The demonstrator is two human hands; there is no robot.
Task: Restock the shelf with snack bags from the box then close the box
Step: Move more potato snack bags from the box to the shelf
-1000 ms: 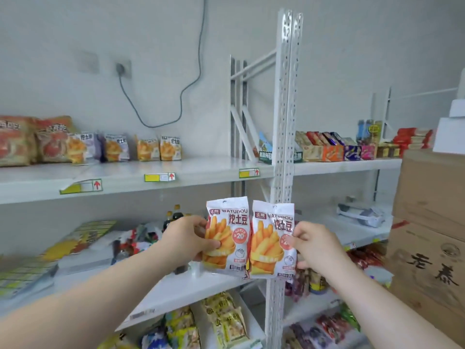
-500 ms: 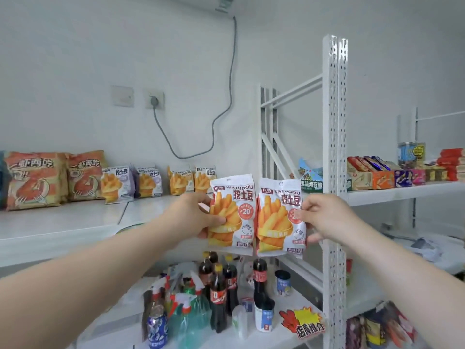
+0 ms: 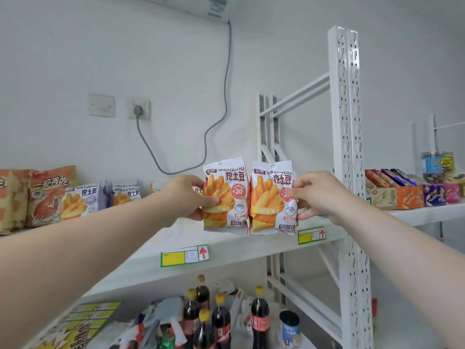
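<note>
Left hand (image 3: 186, 197) grip pinched the left edge of the first fries bag (image 3: 226, 197), thumb across the front, fingers behind. Right hand (image 3: 317, 195) grip pinched the right edge of the second fries bag (image 3: 271, 200), thumb on the front. Both bags were upright, side by side, inner edges touching, print facing the camera. They sat over the near part of the upper shelf (image 3: 241, 244), just left of the white perforated post (image 3: 343, 117); couldn't tell if their bottoms touched the board. Farther left on the same shelf stood purple fries bags (image 3: 80, 197), then orange shrimp-snack bags (image 3: 47, 195). Yellow price tags (image 3: 184, 256) were on the shelf lip. Cola bottles (image 3: 259, 321) stood on the shelf below.
</note>
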